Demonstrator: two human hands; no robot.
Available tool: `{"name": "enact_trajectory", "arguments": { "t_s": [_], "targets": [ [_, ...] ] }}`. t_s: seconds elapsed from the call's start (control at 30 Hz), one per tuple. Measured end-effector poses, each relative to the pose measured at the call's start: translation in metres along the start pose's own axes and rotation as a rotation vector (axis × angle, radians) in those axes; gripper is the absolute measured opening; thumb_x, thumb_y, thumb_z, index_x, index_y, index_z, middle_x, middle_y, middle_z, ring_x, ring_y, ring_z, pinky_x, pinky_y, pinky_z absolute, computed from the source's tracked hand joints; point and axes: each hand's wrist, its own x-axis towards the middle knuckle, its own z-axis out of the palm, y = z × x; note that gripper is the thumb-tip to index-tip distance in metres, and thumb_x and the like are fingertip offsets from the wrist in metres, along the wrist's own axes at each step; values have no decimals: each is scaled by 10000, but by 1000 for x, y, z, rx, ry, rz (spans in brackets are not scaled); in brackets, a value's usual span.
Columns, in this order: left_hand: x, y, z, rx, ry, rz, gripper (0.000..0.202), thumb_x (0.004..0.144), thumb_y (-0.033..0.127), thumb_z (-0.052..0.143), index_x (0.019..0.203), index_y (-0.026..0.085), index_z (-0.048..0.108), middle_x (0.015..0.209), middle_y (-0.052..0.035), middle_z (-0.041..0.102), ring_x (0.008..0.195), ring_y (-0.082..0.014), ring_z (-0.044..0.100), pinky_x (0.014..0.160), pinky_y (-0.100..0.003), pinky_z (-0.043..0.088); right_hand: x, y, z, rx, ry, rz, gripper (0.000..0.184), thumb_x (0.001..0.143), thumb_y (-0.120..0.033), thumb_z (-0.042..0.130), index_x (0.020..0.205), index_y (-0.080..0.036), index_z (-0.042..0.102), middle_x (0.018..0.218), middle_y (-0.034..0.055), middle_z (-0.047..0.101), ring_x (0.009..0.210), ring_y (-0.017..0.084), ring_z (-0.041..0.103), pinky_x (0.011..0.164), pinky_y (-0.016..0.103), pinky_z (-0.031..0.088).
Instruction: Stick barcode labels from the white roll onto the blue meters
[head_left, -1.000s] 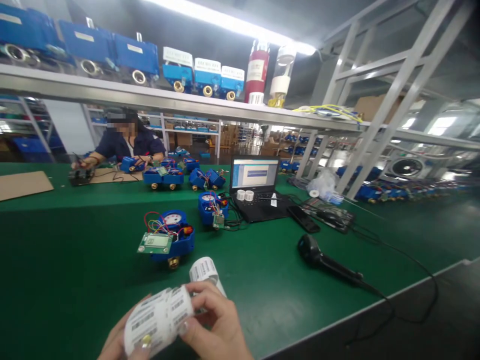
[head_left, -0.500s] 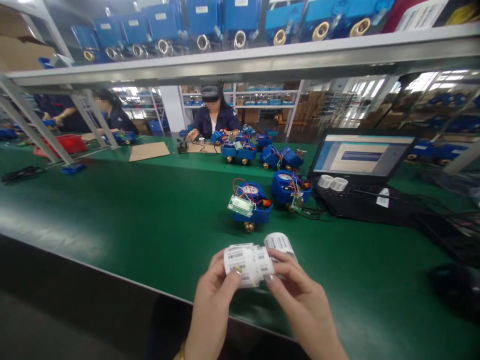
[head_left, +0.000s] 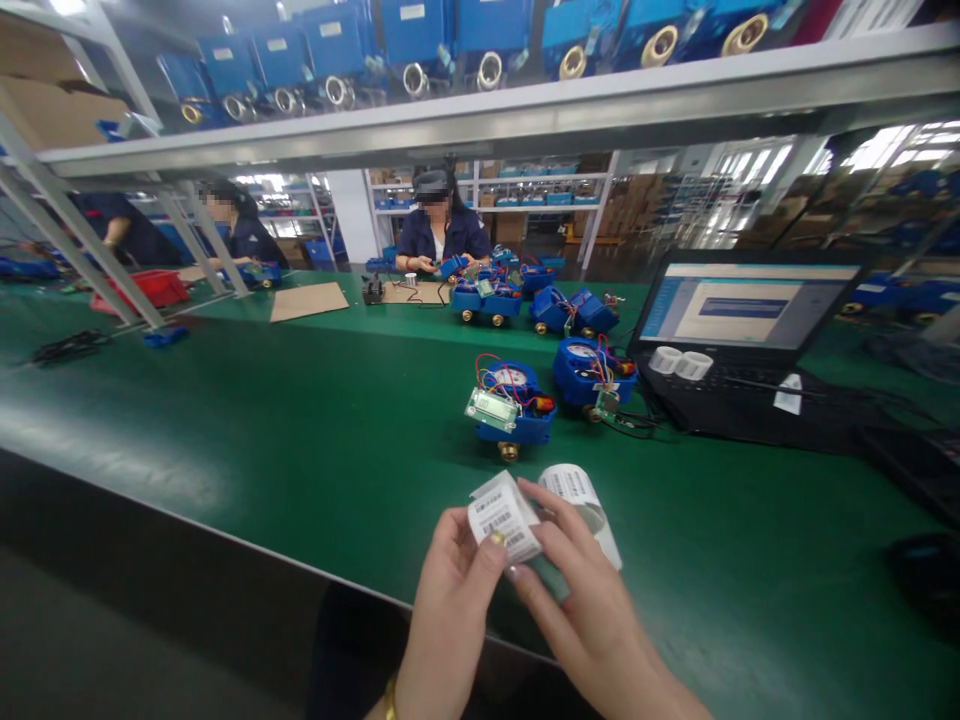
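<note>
My left hand point(head_left: 450, 580) and right hand point(head_left: 581, 590), fingers curled, both pinch a glossy curling strip of white barcode labels point(head_left: 504, 515) above the matte green surface point(head_left: 300, 430), near its front edge.

- A green bench point(head_left: 262, 420) runs across the view.
- Two blue meters with loose coloured wires stand mid-bench: one point(head_left: 512, 408) nearer, one point(head_left: 592, 372) just behind it to the right.
- An open laptop point(head_left: 742, 340) sits to the right, with two small white rolls point(head_left: 681, 362) on its keyboard.
- A cardboard sheet point(head_left: 307, 300) lies farther back.
- A person in dark clothing point(head_left: 441, 232) works at the far side.
- An overhead shelf point(head_left: 480, 120) carries more blue meters point(head_left: 420, 30).
</note>
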Motion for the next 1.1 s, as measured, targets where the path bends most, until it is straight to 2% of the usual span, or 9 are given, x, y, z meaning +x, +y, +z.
{"name": "enact_trajectory", "arguments": {
  "t_s": [0.13,0.2,0.3,0.37,0.5,0.67,0.77,0.9,1.1],
  "targets": [
    [8,23,-19,226,63,141,333,838,452,561,1052,238,421,1193,-91,487,1131,-249,500,966,-431,401,21,-6,-33,8,-308,-26,170,863,-139,450,965,-205,569,1278,100,483,1120,218,511,893,342,472],
    [14,41,-28,435,-124,194,368,820,400,602,1126,251,462,1258,-93,435,1227,-251,404,1033,-418,328,34,-11,-50,19,-500,-61,191,835,-105,479,959,-208,581,1208,75,536,1007,195,567,830,307,491],
    [21,61,-35,553,-561,60,250,807,362,618,1002,206,597,1195,-103,469,1105,-240,474,917,-345,412,50,-19,-60,55,-688,-130,206,800,-65,495,911,-201,603,1035,48,611,836,166,599,755,279,493],
    [23,65,-36,530,-660,-21,200,800,360,624,884,179,616,1097,-94,501,951,-200,516,801,-293,437,56,-21,-58,104,-708,-137,185,781,-58,501,856,-193,603,976,42,621,829,167,593,750,277,486],
    [20,54,-36,417,-539,-34,238,760,384,677,787,154,624,1013,-77,532,881,-180,503,751,-258,412,49,-12,-39,345,-513,87,205,766,-129,531,951,-205,576,1010,50,606,858,177,598,692,270,505],
    [11,35,-30,46,-80,9,249,742,370,705,888,175,655,817,-26,609,704,-123,503,661,-214,406,23,-1,-10,339,165,234,99,810,-300,571,791,-205,594,826,52,613,782,186,589,593,244,488],
    [8,25,-25,-7,38,43,237,765,342,683,944,187,671,919,-48,639,839,-162,555,762,-245,429,14,-5,4,325,135,155,98,815,-283,582,820,-215,653,839,51,627,753,176,588,538,221,465],
    [5,16,-24,96,9,90,216,812,314,631,980,195,696,1189,-80,576,1115,-238,501,954,-316,388,16,-11,11,343,112,113,115,824,-245,575,816,-220,688,805,43,628,756,176,594,522,215,444],
    [0,14,-23,52,134,101,234,796,351,646,956,191,703,1210,-84,573,1142,-268,495,972,-354,402,18,-7,6,378,128,139,166,850,-284,565,769,-204,684,750,39,620,704,175,582,534,231,437]
  ]
}}
